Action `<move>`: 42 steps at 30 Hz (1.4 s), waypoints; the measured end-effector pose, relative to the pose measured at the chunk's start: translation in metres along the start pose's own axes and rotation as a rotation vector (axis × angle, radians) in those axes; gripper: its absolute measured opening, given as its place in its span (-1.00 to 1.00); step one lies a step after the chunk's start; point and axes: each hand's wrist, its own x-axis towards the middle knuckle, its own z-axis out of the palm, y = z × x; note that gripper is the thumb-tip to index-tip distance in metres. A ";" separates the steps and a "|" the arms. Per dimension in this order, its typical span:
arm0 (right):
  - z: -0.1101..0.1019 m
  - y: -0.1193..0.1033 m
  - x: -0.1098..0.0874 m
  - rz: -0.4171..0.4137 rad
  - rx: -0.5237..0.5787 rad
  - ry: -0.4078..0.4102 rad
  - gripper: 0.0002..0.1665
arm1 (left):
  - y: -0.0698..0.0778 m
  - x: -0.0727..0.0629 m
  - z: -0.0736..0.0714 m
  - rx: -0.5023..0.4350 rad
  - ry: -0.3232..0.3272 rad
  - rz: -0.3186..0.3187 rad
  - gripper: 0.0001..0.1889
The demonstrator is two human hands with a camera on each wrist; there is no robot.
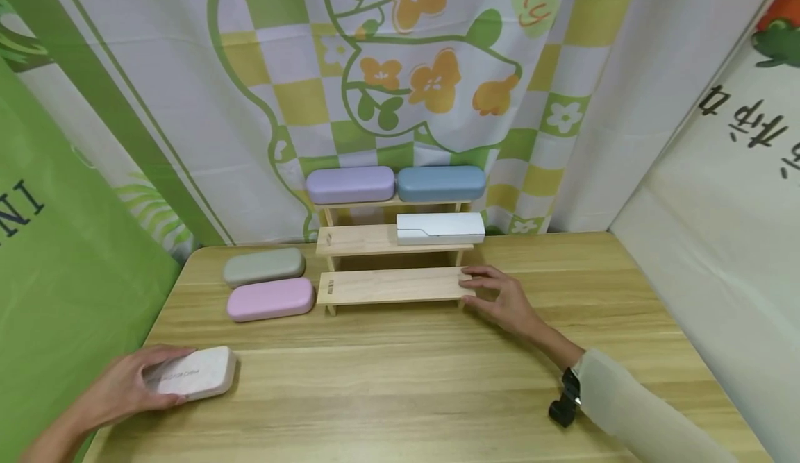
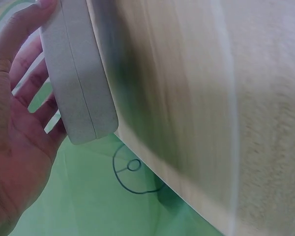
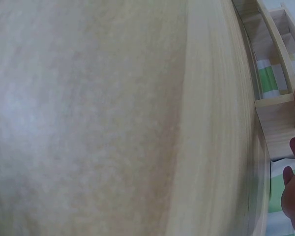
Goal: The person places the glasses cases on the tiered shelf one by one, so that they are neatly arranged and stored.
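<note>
At the table's front left, my left hand (image 1: 128, 383) grips a white glasses case (image 1: 198, 373) with dark lettering on its lid. The left wrist view shows the side seam of this case (image 2: 81, 73), with the thumb on one face and the fingers behind. My right hand (image 1: 506, 302) holds the right end of the lowest step of a three-tier wooden stand (image 1: 394, 287), thumb near its front edge. On the top tier sit a purple case (image 1: 350, 185) and a blue case (image 1: 441, 184). A white case (image 1: 440, 228) occupies the middle tier's right half.
Left of the stand, a grey-green case (image 1: 264, 267) lies behind a pink case (image 1: 271, 300) on the wooden table (image 1: 375, 393). A patterned curtain (image 1: 300, 67) hangs behind, with a green cloth (image 1: 62, 241) at left and a white one (image 1: 719, 241) at right.
</note>
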 end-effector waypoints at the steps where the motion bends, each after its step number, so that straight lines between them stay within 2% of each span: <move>1: 0.000 0.001 0.000 0.000 -0.005 0.000 -0.60 | 0.001 0.002 -0.001 -0.004 -0.001 -0.001 -0.14; 5: 0.001 0.002 0.000 0.005 -0.015 -0.003 -0.60 | 0.005 0.008 -0.004 -0.002 0.003 -0.011 -0.14; 11: 0.001 0.001 0.002 0.000 -0.013 -0.003 -0.61 | 0.013 0.022 -0.005 0.016 0.010 0.023 -0.13; 20: 0.000 -0.002 0.003 -0.003 -0.009 -0.005 -0.61 | 0.030 0.043 -0.005 0.018 0.010 0.042 -0.15; 31: -0.001 -0.001 0.002 -0.012 -0.005 -0.010 -0.61 | 0.045 0.063 -0.006 -0.017 0.016 0.045 -0.21; 42: 0.000 -0.001 0.001 -0.005 0.008 -0.008 -0.61 | 0.065 0.092 -0.008 -0.023 -0.010 0.066 -0.24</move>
